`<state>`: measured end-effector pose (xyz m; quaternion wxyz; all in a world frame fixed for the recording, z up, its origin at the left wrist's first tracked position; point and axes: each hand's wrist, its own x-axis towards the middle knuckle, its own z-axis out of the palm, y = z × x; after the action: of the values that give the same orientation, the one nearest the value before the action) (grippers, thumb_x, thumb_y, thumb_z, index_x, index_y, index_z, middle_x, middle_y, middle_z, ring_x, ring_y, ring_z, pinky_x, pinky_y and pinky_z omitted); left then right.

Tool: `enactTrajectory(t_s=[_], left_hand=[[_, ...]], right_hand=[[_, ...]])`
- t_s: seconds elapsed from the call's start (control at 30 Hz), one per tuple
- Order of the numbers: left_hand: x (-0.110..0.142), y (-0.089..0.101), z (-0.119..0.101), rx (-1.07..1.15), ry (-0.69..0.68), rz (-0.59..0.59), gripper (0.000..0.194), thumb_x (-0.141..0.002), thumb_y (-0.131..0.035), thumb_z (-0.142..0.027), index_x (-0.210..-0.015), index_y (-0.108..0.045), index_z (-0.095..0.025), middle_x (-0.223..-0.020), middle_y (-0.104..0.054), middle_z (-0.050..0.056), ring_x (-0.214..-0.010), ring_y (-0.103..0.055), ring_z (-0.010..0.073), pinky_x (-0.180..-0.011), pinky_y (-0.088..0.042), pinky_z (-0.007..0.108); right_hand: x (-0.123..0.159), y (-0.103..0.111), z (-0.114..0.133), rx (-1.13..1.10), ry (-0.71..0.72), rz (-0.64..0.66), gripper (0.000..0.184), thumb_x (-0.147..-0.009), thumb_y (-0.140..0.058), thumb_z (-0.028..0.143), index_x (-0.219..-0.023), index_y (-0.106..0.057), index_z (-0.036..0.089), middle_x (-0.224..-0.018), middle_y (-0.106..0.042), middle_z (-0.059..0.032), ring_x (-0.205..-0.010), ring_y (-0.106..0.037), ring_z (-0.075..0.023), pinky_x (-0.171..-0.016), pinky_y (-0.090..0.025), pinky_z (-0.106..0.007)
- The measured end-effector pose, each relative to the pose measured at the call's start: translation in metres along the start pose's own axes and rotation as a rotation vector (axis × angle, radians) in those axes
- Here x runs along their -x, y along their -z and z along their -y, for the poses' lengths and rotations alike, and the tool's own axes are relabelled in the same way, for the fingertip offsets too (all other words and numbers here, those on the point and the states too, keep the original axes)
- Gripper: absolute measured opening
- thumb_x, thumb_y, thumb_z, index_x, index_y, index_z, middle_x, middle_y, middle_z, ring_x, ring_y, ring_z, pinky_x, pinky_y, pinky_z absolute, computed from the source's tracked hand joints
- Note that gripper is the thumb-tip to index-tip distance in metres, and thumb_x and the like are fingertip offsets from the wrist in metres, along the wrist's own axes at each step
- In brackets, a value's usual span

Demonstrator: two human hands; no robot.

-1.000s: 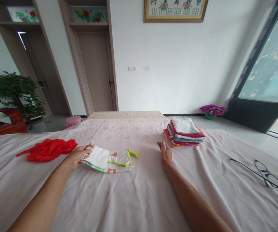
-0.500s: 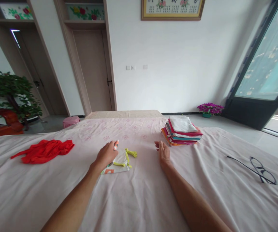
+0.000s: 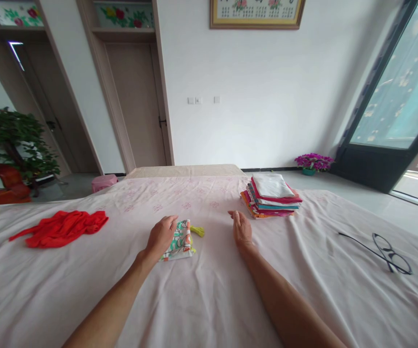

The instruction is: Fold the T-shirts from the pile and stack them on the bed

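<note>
My left hand (image 3: 162,235) rests at the left side of a small folded printed cloth (image 3: 182,241), white with green and orange shapes. Its fingers look stretched out along the cloth, though the undersides are hidden. A yellow-green strap (image 3: 198,231) sticks out at the cloth's right side. My right hand (image 3: 243,227) is held apart from the cloth, palm turned inward and fingers extended, with nothing in it. Just beyond it stands a stack of folded clothes (image 3: 272,200), topped by a white piece.
A crumpled red garment (image 3: 62,229) lies at the left on the pale bedsheet (image 3: 209,295). Black-framed glasses (image 3: 385,253) lie at the right. Past the bed are a pink stool (image 3: 103,182), a pot of purple flowers (image 3: 313,163) and a leafy plant (image 3: 9,137).
The cloth's left part has been folded over to the right, so its printed side now shows on top. My left hand has let go of the rolled edge; my right hand has barely moved.
</note>
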<state>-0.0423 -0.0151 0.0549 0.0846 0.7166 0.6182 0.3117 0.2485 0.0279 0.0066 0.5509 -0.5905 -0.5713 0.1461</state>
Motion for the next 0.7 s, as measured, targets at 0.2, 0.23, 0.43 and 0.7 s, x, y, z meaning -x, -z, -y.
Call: enactTrajectory(t_s=[0.2, 0.23, 0.43, 0.7], left_hand=[[0.023, -0.034, -0.002, -0.304, -0.168, 0.121, 0.054, -0.095, -0.037, -0.048, -0.145, -0.042, -0.027, -0.152, -0.042, 0.011, -0.141, -0.033, 0.032, -0.114, -0.018, 0.058], [0.026, -0.039, -0.003, -0.346, -0.17, 0.134, 0.055, -0.095, -0.038, -0.049, -0.145, -0.042, -0.029, -0.152, -0.041, 0.011, -0.141, -0.032, 0.0336, -0.113, -0.015, 0.061], [0.029, -0.041, -0.001, -0.327, -0.203, 0.124, 0.056, -0.095, -0.036, -0.05, -0.147, -0.038, -0.029, -0.155, -0.037, 0.01, -0.143, -0.03, 0.03, -0.115, -0.016, 0.056], [0.046, 0.0, 0.03, -0.227, -0.099, -0.073, 0.051, -0.098, -0.029, -0.038, -0.142, -0.046, -0.018, -0.152, -0.041, 0.013, -0.143, -0.03, 0.0269, -0.116, -0.024, 0.048]], right_hand=[[0.006, -0.002, 0.015, 0.197, 0.222, 0.128, 0.048, -0.098, -0.027, 0.044, -0.105, -0.069, 0.021, -0.108, -0.068, -0.008, -0.105, -0.059, -0.0209, -0.098, -0.04, -0.032], [0.008, -0.002, 0.017, 0.212, 0.25, 0.139, 0.048, -0.099, -0.027, 0.043, -0.105, -0.069, 0.021, -0.108, -0.068, -0.0081, -0.105, -0.059, -0.0209, -0.098, -0.039, -0.032], [0.019, 0.003, 0.04, 0.274, 0.272, 0.25, 0.042, -0.097, -0.031, 0.041, -0.099, -0.07, 0.023, -0.105, -0.068, -0.0075, -0.099, -0.061, -0.0204, -0.089, -0.042, -0.029], [0.029, -0.022, 0.079, 0.19, -0.13, 0.74, 0.039, -0.091, -0.042, 0.045, -0.077, -0.069, 0.02, -0.069, -0.071, -0.0037, -0.046, -0.059, -0.0141, -0.058, -0.042, -0.026]])
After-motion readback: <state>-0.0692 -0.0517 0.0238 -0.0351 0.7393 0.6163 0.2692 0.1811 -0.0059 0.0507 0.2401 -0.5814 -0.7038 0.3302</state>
